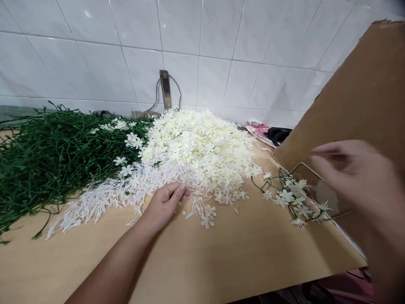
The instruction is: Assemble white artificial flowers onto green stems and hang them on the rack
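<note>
My left hand (169, 197) curled beside white sticks (101, 198), mid-frame; could not tell its grip. My right hand (356, 169), far right, blurred, fingers bent, hold unclear. White flowers (196, 143) lay heaped centre; green stems (57, 147) ran off left edge.

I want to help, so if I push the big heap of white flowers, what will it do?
The heap of white flowers would probably slump and scatter, since it looks loosely piled. It's likely light for its size, because the flowers look thin. Its left side might snag a little, as it meets the tangled green stems.
</note>
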`<state>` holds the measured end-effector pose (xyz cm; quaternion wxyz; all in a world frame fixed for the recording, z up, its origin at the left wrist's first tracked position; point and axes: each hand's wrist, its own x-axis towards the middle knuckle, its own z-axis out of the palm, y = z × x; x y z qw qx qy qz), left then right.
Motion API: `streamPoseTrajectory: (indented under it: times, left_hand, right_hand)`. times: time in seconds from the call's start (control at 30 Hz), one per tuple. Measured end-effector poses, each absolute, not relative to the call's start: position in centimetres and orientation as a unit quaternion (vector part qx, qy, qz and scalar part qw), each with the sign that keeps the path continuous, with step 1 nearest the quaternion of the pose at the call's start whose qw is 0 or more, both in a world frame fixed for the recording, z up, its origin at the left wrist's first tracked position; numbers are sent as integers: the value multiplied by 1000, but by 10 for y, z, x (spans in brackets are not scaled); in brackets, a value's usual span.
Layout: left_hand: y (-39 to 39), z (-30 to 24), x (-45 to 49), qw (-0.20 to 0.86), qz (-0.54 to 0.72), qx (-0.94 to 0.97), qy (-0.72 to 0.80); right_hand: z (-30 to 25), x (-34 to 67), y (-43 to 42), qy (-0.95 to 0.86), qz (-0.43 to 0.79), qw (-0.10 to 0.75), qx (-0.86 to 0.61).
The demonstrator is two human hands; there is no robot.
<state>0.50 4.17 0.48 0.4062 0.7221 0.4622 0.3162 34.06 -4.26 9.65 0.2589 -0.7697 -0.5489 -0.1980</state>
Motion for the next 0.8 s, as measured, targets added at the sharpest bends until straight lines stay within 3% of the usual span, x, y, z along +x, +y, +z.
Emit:
streamPoseTrajectory:
  times: [0.1, 0.33, 0.47, 0.8]
  left_hand:
    - [43, 3, 2, 378, 296, 734, 480]
    - [48, -3, -3, 323, 245, 775, 485]
    - [49, -3, -2, 307, 237, 789, 476]
    - [52, -4, -2, 264, 213, 812, 474]
  right_hand:
    - [79, 319, -4, -602, -61, 156, -781]
    - [35, 326, 87, -558, 72, -10, -827]
    - [26, 310, 112, -563, 108, -17, -819]
    - [8, 222, 135, -625, 156, 63, -762]
